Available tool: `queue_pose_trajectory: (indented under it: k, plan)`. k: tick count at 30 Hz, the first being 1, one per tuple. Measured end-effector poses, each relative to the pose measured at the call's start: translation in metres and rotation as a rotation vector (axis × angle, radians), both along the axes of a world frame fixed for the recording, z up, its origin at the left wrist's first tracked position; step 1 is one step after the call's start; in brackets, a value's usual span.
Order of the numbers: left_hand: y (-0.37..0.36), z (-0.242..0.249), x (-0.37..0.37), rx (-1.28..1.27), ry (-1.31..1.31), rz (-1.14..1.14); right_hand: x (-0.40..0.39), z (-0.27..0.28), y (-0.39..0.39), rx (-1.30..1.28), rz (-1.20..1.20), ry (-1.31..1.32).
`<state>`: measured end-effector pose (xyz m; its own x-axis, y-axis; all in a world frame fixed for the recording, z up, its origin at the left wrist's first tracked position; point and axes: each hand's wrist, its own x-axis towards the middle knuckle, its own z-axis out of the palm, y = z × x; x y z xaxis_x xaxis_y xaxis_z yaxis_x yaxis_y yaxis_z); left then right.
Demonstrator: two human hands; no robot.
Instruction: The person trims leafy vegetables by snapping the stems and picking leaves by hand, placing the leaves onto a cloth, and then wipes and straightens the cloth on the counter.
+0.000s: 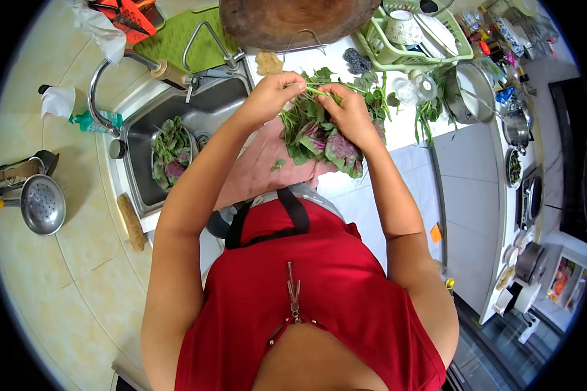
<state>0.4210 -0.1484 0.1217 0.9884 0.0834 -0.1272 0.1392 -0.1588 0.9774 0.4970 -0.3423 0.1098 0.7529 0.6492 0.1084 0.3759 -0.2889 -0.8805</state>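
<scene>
Both hands come together over a heap of amaranth greens (339, 150), whose leaves are green with purple-red centres. Between the fingers of my left hand (275, 96) is one end of a thin green stem (314, 90). My right hand (347, 112) pinches the same stem a little further right, its fingers closed. The heap lies at the counter edge, partly over a pink cloth (257, 166). More amaranth leaves (171, 148) sit in a bowl in the steel sink (151, 120) to the left.
A faucet (96, 85) arches over the sink. Behind stand a round wooden board (300, 23), a green cutting board (176, 42) and a green dish rack (378, 49) with bowls. Glass jars (424, 86) and a steel pot (469, 91) are to the right. A perforated ladle (43, 205) hangs left.
</scene>
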Motion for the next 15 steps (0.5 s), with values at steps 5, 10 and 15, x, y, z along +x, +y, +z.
queue_pose_trajectory:
  k: [5, 10, 15]
  plan:
    - [-0.016, 0.006, -0.009, 0.286, -0.091, 0.097, -0.006, -0.006, 0.010, -0.123, -0.113, -0.257]
    - [-0.012, 0.022, -0.010, 0.422, -0.200, 0.162, -0.001, -0.007, 0.002, -0.114, -0.120, -0.277]
    - [0.007, 0.011, -0.007, 0.414, -0.116, 0.176, -0.002, 0.018, -0.013, -0.168, 0.063, 0.108]
